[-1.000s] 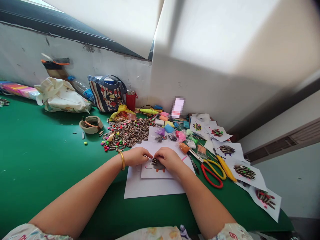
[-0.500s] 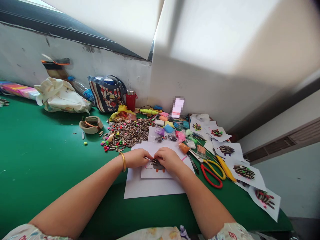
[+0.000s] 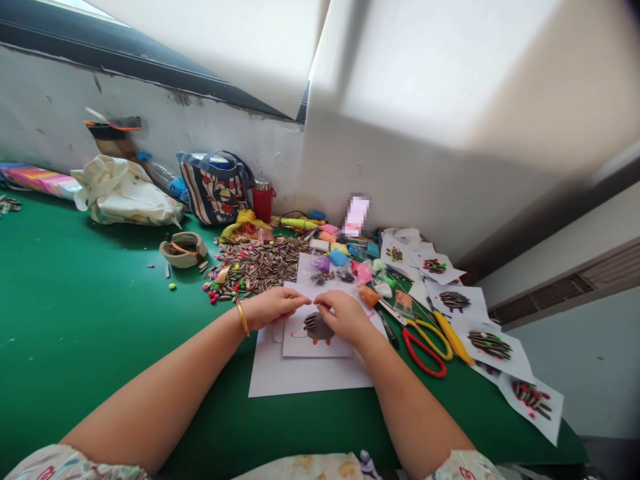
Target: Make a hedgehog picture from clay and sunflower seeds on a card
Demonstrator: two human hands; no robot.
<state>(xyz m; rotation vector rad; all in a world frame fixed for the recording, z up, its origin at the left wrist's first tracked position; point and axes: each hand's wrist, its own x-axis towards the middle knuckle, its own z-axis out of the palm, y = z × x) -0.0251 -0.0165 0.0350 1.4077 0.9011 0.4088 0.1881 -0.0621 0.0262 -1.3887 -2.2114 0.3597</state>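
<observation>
A small hedgehog picture [image 3: 323, 331] on a white card lies flat just below the fingertips of both hands. The hedgehog has a white face pointing left, a grey back and orange feet; a few striped seeds sit on the back near the head. A larger white sheet [image 3: 310, 380] lies under the card, reaching nearer the wearer than either hand.

The left hand [image 3: 274, 309], with a gold bracelet [image 3: 243, 319] at the wrist, comes in from the left, its finger and thumb close together. The right hand [image 3: 344, 318] leans over the card's right side, fingers curled. The fingertips of the two hands almost meet above the hedgehog; whether either pinches something small, I cannot tell.

Just beyond the left hand is a heap of striped seeds [image 3: 265, 265] mixed with small coloured balls. Farther out to its left stands a round bowl [image 3: 186, 261].

Beyond the right hand are colourful clay packets [image 3: 339, 255]. To its right lie scissors [image 3: 411, 324] with red and yellow handles, then more seed pictures [image 3: 490, 345] along the edge of the green bench [image 3: 100, 300].

Well past the left hand, by the wall, stand a striped bag [image 3: 215, 190] and a red flask [image 3: 262, 203].
</observation>
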